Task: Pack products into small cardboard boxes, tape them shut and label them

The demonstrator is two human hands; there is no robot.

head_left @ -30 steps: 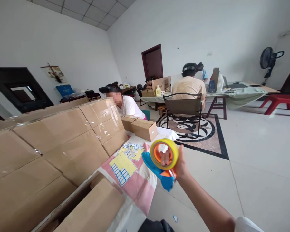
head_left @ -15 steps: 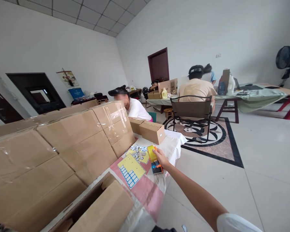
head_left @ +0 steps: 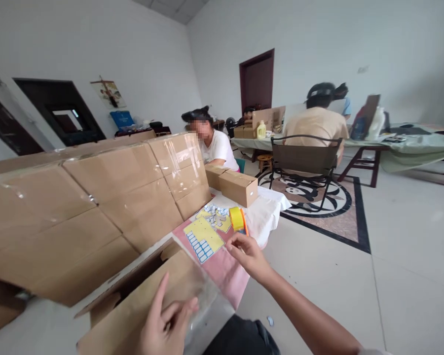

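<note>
My right hand (head_left: 249, 257) hovers over the table's near right edge, its fingers loosely bent and apart, with nothing visible in them. Just beyond it stands a roll of yellow tape on an orange tape dispenser (head_left: 237, 218), partly hidden by the hand. Low in view, my left hand (head_left: 168, 320) is open above an open cardboard box (head_left: 140, 301), index finger pointing up and thumb apart. Between the hands and the stacked cartons lies a yellow sheet (head_left: 203, 236) of blue-edged white labels. Behind it is a heap of loose labels (head_left: 216, 217).
Taped cardboard boxes (head_left: 129, 192) form a wall along the left. Two long cartons (head_left: 239, 187) lie at the table's far end, near a seated person in white (head_left: 222, 150). Another person sits in a folding chair (head_left: 305, 158) farther back. A small scrap (head_left: 270, 320) lies on the floor.
My right hand has let go of the tape dispenser, which now stands on the table, and has drawn back toward me. My left hand has come into view. The camera view has shifted.
</note>
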